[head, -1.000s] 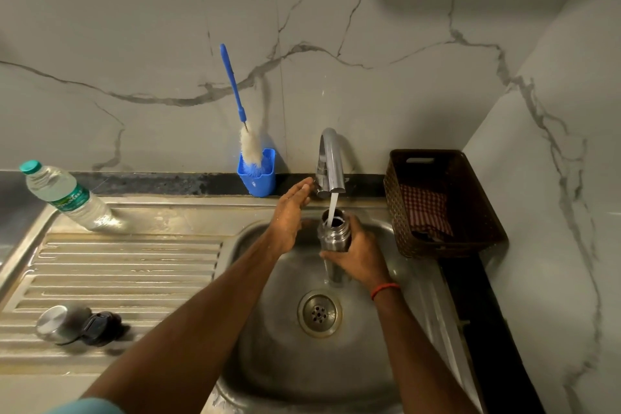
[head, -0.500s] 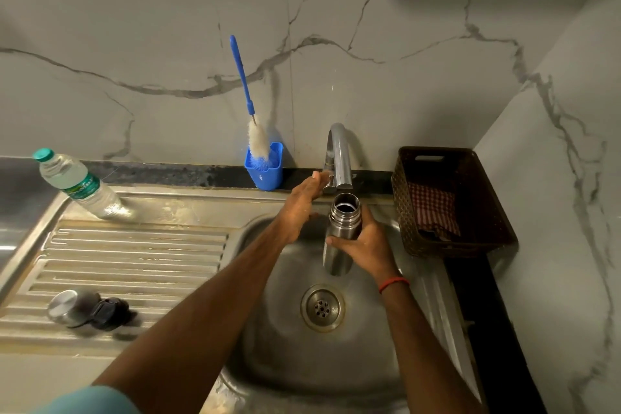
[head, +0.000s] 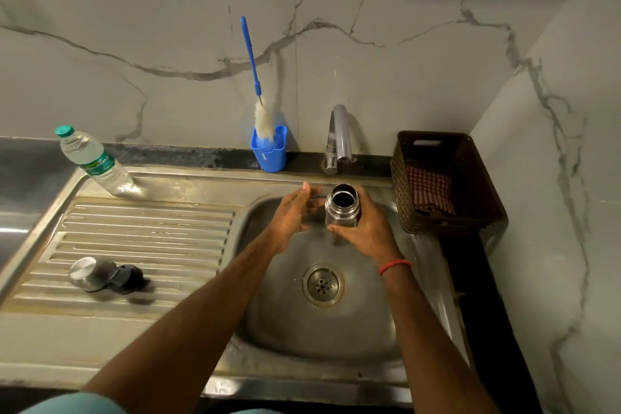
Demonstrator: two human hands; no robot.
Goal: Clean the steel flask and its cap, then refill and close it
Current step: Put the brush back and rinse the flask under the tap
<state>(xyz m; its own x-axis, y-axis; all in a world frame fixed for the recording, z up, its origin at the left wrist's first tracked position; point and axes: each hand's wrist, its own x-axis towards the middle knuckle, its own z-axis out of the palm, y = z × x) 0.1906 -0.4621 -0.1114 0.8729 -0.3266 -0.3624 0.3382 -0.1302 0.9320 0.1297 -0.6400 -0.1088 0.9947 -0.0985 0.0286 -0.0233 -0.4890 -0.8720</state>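
Right hand [head: 366,232] is gripping the short cylindrical brushed-steel flask [head: 342,208] round its lower body, thumb on the near-left side, fingers wrapping behind. Flask is hanging upright over the stainless-steel sink basin [head: 336,329], long axis vertical, open mouth facing up. Inside is reading dark, can't tell water level. It's sitting just in front of & below the curved chrome tap [head: 339,134]; no stream is showing

Left hand [head: 295,215] is hovering open just beside the flask on its left, fingers straight, tips at neck height, holding nothing. Touching vs. barely apart: can't tell

Key relation: the free hand is lying on the flask's left, same side as the tools
- long blue-handled bottle brush w/ white bristles [head: 255,77] is standing in the blue plastic holder [head: 270,153] on the back ledge, behind-left of left hand, near
- flask's cap, a steel cup-lid [head: 84,274] w/ a black plastic stopper [head: 126,277] just beside it, is lying on the ribbed steel drainboard [head: 151,235], well apart to the far left

Judgement: left hand is the nearer one for brush or cap; right is best serving as holder. Brush would be going in along the vertical axis, so no re-orienting needed. Risk: wet steel slipping in a one-hand grip
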